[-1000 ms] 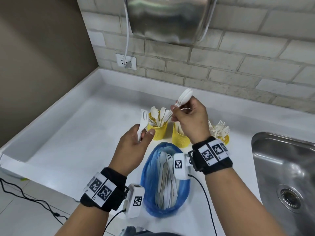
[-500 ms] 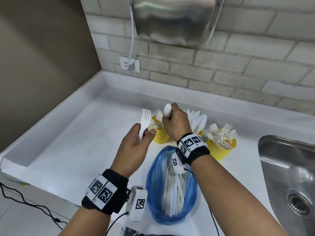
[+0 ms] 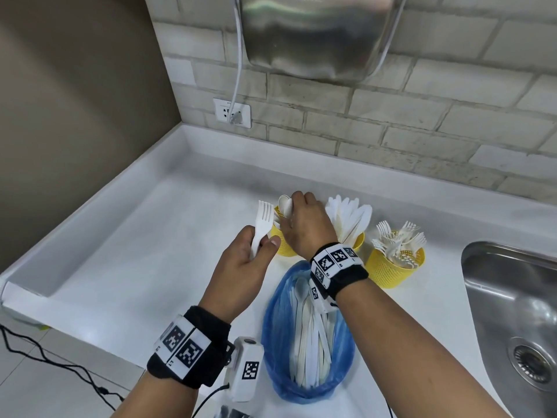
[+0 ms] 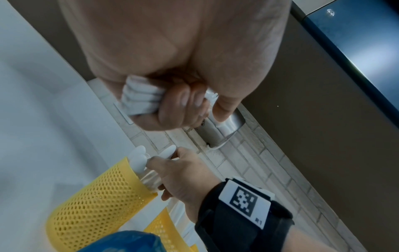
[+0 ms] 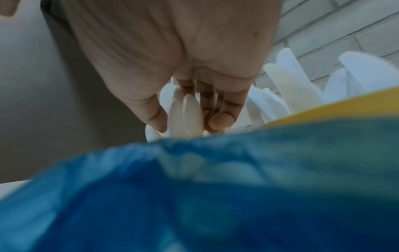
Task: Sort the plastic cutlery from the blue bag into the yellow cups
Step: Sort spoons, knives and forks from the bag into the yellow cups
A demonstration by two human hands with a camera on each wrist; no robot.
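Observation:
Three yellow mesh cups stand in a row on the white counter: the left cup (image 3: 281, 247) with spoons, the middle cup (image 3: 359, 240) with knives, the right cup (image 3: 398, 268) with forks. My right hand (image 3: 304, 227) reaches into the left cup (image 4: 97, 204) and pinches a white spoon (image 3: 285, 205) (image 5: 190, 116) among the other spoons there. Just left of that cup, my left hand (image 3: 250, 263) grips a white fork (image 3: 262, 224) upright; white handle ends (image 4: 138, 100) stick out of its fist. The blue bag (image 3: 307, 357) lies open in front, with several pieces of cutlery inside.
A steel sink (image 3: 512, 297) is set in the counter at the right. On the brick wall hang a metal dryer (image 3: 313, 34) and a socket (image 3: 232, 113) with its cable. The counter has a raised rim (image 3: 90, 224) on the left.
My right hand has carried the spoon down and left from above the middle cup into the left cup. The left hand has kept the fork in about the same place.

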